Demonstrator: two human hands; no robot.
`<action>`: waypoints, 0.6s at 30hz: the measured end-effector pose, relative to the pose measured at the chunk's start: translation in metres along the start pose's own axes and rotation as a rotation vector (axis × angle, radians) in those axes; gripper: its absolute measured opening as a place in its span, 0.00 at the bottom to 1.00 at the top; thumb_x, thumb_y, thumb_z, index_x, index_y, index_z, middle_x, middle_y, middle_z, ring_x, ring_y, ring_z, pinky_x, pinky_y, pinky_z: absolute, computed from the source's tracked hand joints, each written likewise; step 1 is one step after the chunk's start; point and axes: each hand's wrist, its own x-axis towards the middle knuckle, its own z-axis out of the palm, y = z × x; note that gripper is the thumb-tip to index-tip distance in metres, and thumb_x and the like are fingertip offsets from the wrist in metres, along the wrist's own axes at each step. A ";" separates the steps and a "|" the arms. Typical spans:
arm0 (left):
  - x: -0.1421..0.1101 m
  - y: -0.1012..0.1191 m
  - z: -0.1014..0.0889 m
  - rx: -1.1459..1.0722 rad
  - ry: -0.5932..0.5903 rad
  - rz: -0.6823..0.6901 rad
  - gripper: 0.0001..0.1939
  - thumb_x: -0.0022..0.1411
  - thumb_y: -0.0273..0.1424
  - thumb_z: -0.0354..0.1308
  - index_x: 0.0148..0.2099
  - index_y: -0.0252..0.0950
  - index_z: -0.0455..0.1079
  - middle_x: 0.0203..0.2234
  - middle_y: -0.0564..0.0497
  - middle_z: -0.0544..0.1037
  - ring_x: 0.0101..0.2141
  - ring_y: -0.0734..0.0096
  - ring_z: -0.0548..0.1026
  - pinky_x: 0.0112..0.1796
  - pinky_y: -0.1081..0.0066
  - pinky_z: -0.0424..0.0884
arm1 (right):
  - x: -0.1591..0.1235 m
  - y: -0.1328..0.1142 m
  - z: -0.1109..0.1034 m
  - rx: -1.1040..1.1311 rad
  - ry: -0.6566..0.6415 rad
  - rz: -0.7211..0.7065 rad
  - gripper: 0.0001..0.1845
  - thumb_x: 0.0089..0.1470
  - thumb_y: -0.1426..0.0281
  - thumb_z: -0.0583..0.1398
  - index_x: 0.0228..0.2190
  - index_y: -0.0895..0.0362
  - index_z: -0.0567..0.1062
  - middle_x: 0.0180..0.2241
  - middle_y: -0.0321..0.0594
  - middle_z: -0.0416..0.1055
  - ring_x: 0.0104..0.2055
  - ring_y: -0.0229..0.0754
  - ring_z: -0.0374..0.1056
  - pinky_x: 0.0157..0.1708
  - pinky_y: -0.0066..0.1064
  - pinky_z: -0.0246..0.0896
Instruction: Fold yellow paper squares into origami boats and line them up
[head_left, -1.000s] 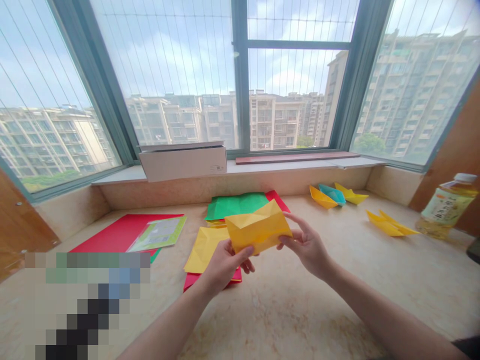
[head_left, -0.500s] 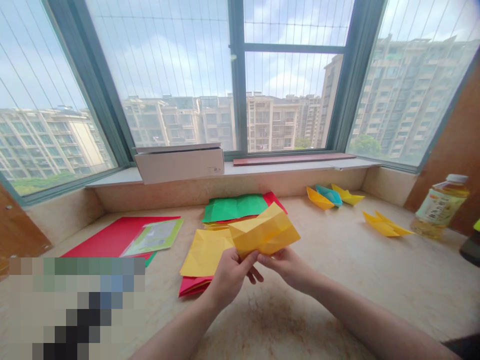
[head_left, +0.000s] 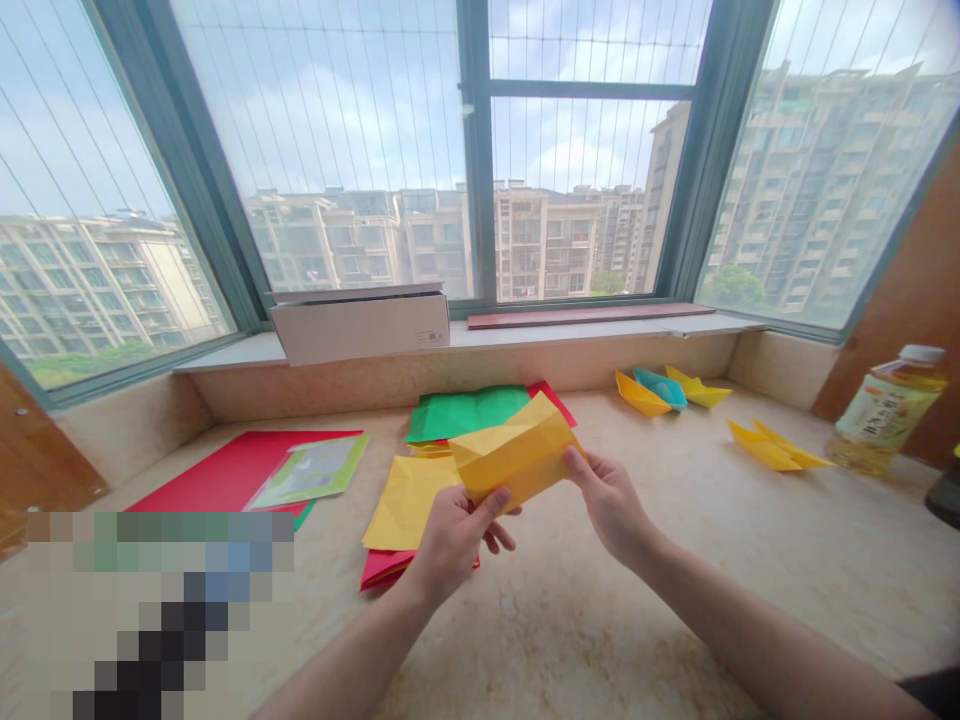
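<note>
A folded sheet of yellow paper (head_left: 517, 452), creased and partly opened along its top, is held up above the counter between my hands. My left hand (head_left: 463, 530) pinches its lower left edge, thumb on the near face and the other fingers behind. At its right end, my right hand (head_left: 611, 500) grips the edge between thumb and fingers. Beneath and to the left lies a creased yellow sheet (head_left: 401, 500) on top of folded red paper (head_left: 386, 566). Just behind the held paper is a creased green sheet (head_left: 469, 412) with red paper (head_left: 553, 400) under it.
Several folded paper boats (head_left: 660, 390) sit at the back right, with a yellow folded one (head_left: 776, 447) nearer. A bottle (head_left: 885, 410) stands at the right. Red sheets (head_left: 210, 470) and a clear packet (head_left: 311, 470) lie left. A white box (head_left: 360, 328) rests on the sill.
My right hand has slid from the lower middle of the yellow paper to its right edge. The paper has shifted slightly left and up, with my left hand still gripping it.
</note>
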 end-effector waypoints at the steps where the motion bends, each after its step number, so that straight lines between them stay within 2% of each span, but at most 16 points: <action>1: 0.000 0.000 -0.001 0.006 0.005 -0.002 0.23 0.55 0.47 0.64 0.34 0.27 0.75 0.28 0.40 0.81 0.17 0.72 0.75 0.19 0.75 0.66 | 0.000 -0.002 0.000 -0.025 -0.011 -0.008 0.22 0.57 0.52 0.61 0.39 0.57 0.82 0.39 0.45 0.80 0.43 0.52 0.74 0.46 0.42 0.68; 6: 0.003 -0.001 -0.008 0.045 -0.003 0.014 0.22 0.56 0.45 0.64 0.36 0.27 0.75 0.29 0.41 0.81 0.18 0.71 0.75 0.19 0.75 0.67 | 0.001 -0.010 -0.005 -0.153 -0.049 -0.024 0.21 0.56 0.52 0.61 0.39 0.55 0.82 0.38 0.43 0.80 0.41 0.50 0.74 0.45 0.39 0.68; 9: 0.005 -0.004 -0.014 0.083 0.032 0.092 0.21 0.58 0.45 0.62 0.38 0.28 0.74 0.27 0.44 0.80 0.22 0.68 0.77 0.21 0.74 0.69 | 0.002 -0.011 -0.009 -0.208 -0.080 -0.005 0.21 0.55 0.52 0.62 0.37 0.57 0.82 0.34 0.43 0.80 0.37 0.47 0.74 0.40 0.37 0.69; 11: 0.006 -0.005 -0.019 0.108 0.046 0.129 0.21 0.59 0.44 0.61 0.40 0.29 0.73 0.26 0.47 0.78 0.24 0.67 0.78 0.23 0.74 0.70 | 0.003 -0.012 -0.012 -0.190 -0.145 0.027 0.21 0.54 0.53 0.63 0.38 0.57 0.81 0.35 0.43 0.80 0.38 0.47 0.74 0.42 0.37 0.70; 13: 0.005 -0.004 -0.021 0.134 -0.001 0.122 0.20 0.60 0.44 0.61 0.41 0.29 0.73 0.26 0.48 0.78 0.23 0.68 0.78 0.23 0.74 0.70 | 0.003 -0.013 -0.014 -0.134 -0.236 0.086 0.23 0.54 0.52 0.63 0.43 0.56 0.80 0.38 0.44 0.80 0.41 0.49 0.75 0.45 0.40 0.69; 15: 0.003 -0.003 -0.020 0.161 -0.083 0.086 0.21 0.60 0.45 0.61 0.40 0.29 0.73 0.26 0.48 0.78 0.21 0.69 0.77 0.22 0.74 0.69 | 0.003 -0.015 -0.014 -0.073 -0.292 0.168 0.26 0.54 0.49 0.62 0.45 0.55 0.79 0.38 0.45 0.80 0.42 0.51 0.76 0.44 0.41 0.71; 18: 0.000 -0.004 -0.017 0.183 -0.159 0.044 0.21 0.59 0.45 0.61 0.39 0.29 0.73 0.23 0.50 0.76 0.20 0.70 0.76 0.21 0.76 0.67 | 0.002 -0.014 -0.015 -0.028 -0.284 0.258 0.27 0.52 0.48 0.63 0.43 0.57 0.80 0.36 0.46 0.81 0.38 0.52 0.77 0.39 0.40 0.73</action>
